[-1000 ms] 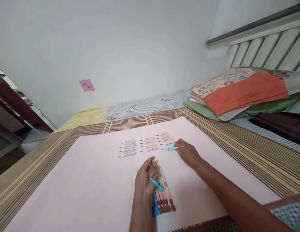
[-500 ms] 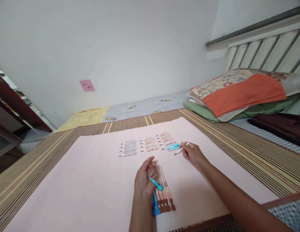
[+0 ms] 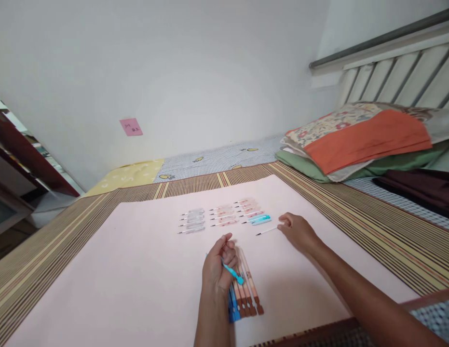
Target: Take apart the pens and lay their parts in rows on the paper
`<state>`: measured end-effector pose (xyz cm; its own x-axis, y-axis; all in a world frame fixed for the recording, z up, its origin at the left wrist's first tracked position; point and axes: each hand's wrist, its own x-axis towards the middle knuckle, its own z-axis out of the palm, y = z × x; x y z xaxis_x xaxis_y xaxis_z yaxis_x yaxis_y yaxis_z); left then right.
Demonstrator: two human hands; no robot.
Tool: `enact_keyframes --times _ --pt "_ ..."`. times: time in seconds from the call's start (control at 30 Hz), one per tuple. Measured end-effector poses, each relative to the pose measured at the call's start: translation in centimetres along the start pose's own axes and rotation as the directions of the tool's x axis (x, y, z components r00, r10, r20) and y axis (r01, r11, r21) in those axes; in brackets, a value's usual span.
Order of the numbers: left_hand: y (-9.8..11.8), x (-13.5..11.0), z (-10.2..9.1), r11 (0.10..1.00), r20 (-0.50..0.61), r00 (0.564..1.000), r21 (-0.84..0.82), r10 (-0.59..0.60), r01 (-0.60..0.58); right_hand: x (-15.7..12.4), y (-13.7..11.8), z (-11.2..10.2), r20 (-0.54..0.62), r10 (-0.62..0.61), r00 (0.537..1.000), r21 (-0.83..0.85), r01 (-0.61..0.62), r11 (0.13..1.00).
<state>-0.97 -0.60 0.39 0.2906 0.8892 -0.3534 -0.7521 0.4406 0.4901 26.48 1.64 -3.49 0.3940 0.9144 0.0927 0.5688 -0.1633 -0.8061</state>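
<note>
My left hand [image 3: 216, 267] is closed around a turquoise pen barrel [image 3: 235, 274]; its end sticks out past the palm. Under and beside that hand lie several pen barrels [image 3: 250, 284], peach with brown ends and some blue. My right hand [image 3: 299, 232] pinches the end of a thin white pen refill [image 3: 267, 231], dark tip pointing left, low over the paper. Just behind it are turquoise pen parts [image 3: 261, 220] with a refill. Farther left are refills with clear and pinkish pieces [image 3: 224, 215] and a column with greyish clear pieces [image 3: 193, 221].
A large pale pink sheet [image 3: 137, 270] covers the striped mat [image 3: 83, 217]. Folded bedding with an orange cover [image 3: 372, 142] is piled at the right, by a white radiator [image 3: 401, 72]. A pink note [image 3: 130, 127] is on the wall.
My right hand has moved a little right, away from the turquoise parts, and the refill has dropped closer to the paper, lying flatter. My left hand stays in place.
</note>
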Motion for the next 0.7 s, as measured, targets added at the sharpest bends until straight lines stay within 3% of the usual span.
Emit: enact_keyframes --times 0.07,0.17,0.5,0.7 --pt "0.0 -0.1 0.0 1.0 -0.006 1.0 -0.012 -0.007 0.007 -0.5 0.3 -0.2 -0.014 -0.116 0.993 -0.157 0.113 0.981" --pt "0.0 -0.1 0.1 1.0 -0.006 1.0 -0.019 -0.014 0.014 -1.1 0.5 -0.1 0.035 -0.214 0.976 -0.254 0.216 0.943" --pt "0.0 0.0 0.3 1.0 -0.019 1.0 -0.014 -0.01 0.01 -0.8 -1.1 1.7 0.089 -0.262 0.961 -0.38 0.276 0.883" --pt "0.0 0.0 0.1 1.0 -0.011 1.0 0.001 0.005 -0.005 -0.1 -1.2 2.2 0.073 -0.287 0.955 -0.37 0.293 0.881"
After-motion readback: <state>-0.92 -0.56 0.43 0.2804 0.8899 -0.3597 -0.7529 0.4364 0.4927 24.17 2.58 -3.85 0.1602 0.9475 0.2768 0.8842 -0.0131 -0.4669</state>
